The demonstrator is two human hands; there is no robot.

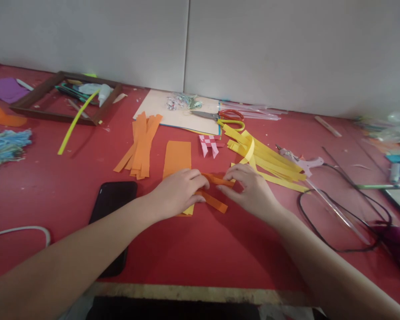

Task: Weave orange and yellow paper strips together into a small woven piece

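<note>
My left hand [182, 191] is closed on folded orange paper strips [215, 203], its thumb and fingers at their left end. Opposite it, my right hand [251, 189] pinches the right end of the upper orange strip [215, 179]. A lower strip points right and down between the hands. Partly under my left hand lies a wider orange paper piece [178, 155], with a bit of yellow paper [189, 211] showing below. Just beyond the hands sits a small woven pink-and-white paper piece [209, 144]. How the strips cross under my left fingers is hidden.
Orange strips [142, 146] lie left, yellow strips [270, 160] right. Scissors [220, 116] rest across a pale board [156, 109]. A glue gun [302, 161] trails a black cord [320, 240] on the right. A phone [115, 204] lies beneath my left forearm; a wooden frame [53, 114] stands far left.
</note>
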